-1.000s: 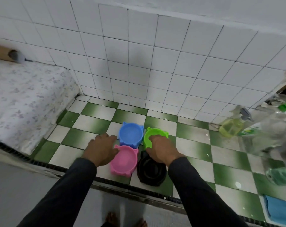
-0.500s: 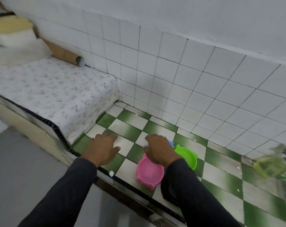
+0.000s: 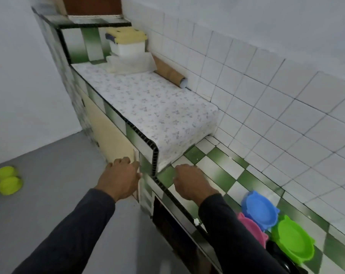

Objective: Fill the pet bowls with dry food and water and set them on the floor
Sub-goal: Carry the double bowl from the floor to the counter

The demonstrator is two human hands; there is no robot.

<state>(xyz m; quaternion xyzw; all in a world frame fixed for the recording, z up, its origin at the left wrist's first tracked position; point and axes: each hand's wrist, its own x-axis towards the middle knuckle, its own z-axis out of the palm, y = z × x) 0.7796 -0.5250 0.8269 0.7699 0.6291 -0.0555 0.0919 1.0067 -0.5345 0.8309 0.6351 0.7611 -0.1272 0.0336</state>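
Several empty pet bowls stand together on the green-and-white tiled counter at lower right: a blue bowl, a green bowl, a pink bowl partly behind my right sleeve, and a black bowl mostly hidden. My right hand hovers over the counter's front edge, fingers loosely curled, holding nothing. My left hand is at the edge of the cream cabinet door below the counter, fingers loosely bent; a grip on the door is not visible.
A raised counter section under a speckled cloth carries a white container with a yellow lid and a cardboard tube. Two yellow-green bowls lie on the grey floor at far left. A dark opening sits below the counter.
The view has swung left. Both hands have left the bowls and moved left; the left hand went off the counter down to the cabinet door edge.
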